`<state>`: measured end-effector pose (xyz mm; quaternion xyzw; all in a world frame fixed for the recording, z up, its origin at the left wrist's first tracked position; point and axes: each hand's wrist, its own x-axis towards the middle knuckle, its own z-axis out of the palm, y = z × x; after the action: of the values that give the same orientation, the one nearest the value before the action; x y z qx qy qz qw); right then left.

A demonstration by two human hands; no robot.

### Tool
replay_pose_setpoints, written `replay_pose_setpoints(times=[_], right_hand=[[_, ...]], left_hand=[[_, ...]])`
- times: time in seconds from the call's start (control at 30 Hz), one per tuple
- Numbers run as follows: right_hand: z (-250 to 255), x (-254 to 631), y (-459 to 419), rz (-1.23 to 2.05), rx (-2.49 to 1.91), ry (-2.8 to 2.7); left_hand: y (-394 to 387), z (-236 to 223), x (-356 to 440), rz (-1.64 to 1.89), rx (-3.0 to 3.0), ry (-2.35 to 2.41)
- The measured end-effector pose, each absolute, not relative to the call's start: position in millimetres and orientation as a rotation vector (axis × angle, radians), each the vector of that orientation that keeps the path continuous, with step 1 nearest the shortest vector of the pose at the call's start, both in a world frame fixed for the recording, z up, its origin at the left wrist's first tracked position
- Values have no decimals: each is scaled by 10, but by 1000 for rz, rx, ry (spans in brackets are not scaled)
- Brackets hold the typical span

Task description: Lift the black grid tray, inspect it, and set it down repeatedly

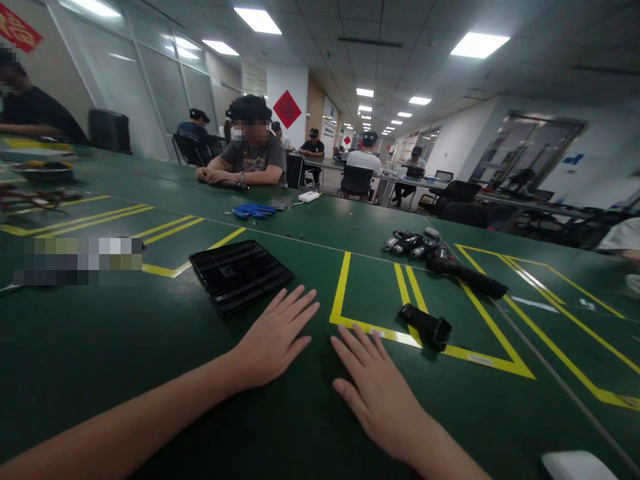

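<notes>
At the left of the green bench (165,320), towards its far corner, you have a dark bowl (43,173) with yellowish contents. Further right, a black ribbed panel (241,277) lies on the bench, set askew, one corner over a stretch of yellow tape. Beyond it, nearer the bench's far edge, is a crumpled blue item (254,211), and behind that a co-worker (257,157) sits at that edge with forearms resting on the top. Your left hand (275,340) comes next, palm down just beside the panel's near side; its grip is released, fingers extended. Up towards the far edge lies a small white device (309,197). Your right hand (375,390) is also palm down with a released grip, its fingertips close to the near line of a yellow tape outline (341,287). Right of those fingers, a short black device (425,327) lies across that same line. Farther from you, a cluster of silver and black parts (413,245) sits beside a long black piece (467,277) pointing towards the bench's right side. Close to you at the right, a white object (580,465) is partly cut off.
</notes>
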<state>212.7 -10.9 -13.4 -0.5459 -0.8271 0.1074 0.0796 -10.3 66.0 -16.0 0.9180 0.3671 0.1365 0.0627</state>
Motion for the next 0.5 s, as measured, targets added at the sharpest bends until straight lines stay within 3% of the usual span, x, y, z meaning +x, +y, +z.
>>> replay_pose_setpoints(times=[0.2,0.37,0.5], right_hand=[[-280,2911,216,-363,-2088,-1982],[-463,3206,297,-126,-2255,-1930],[-477,3178,306,-161,-2232,-1935]], left_hand=[[59,76,20,64,2709,622],[124,52,40,92,2718,645],[458,-36,-55,152,2824,1115]])
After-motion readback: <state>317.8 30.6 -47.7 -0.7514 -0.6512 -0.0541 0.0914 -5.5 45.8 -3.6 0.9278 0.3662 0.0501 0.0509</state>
